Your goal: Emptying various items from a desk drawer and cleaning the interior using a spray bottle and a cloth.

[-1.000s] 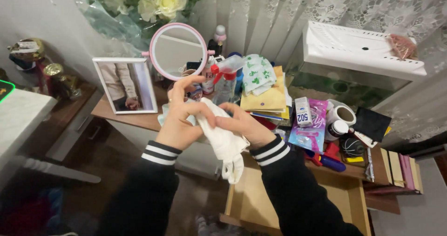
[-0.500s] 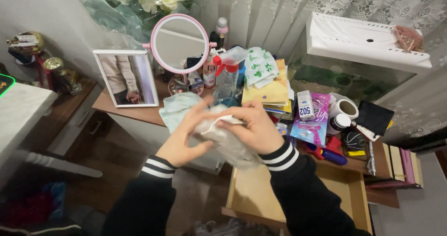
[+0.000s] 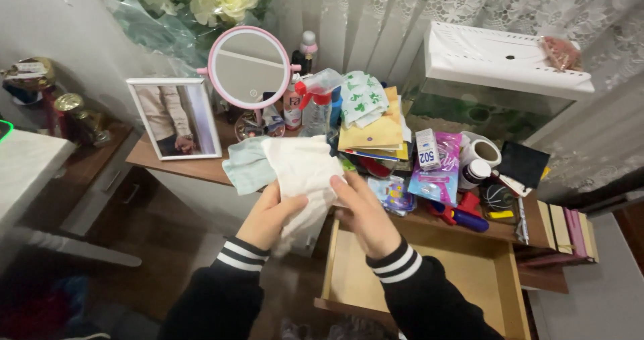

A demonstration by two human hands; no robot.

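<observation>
A white cloth [image 3: 303, 172], crumpled and seemingly half-folded, hangs upright above the desk's front edge.

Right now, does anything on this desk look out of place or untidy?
Yes. The right half of the desktop is piled: pouches, bottles and a glue box overlap in a heap. The drawer below hangs open, and a pale blue cloth droops over the front edge. Both hands hold a white cloth.

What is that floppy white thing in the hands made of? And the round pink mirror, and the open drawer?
The floppy white cloth, held by the left hand and right hand, looks like soft matte fabric: it folds and droops. The round pink-rimmed mirror seems smooth plastic around shiny glass, which reflects. The open drawer looks like pale matte wood or board, too plain to tell which.
</observation>
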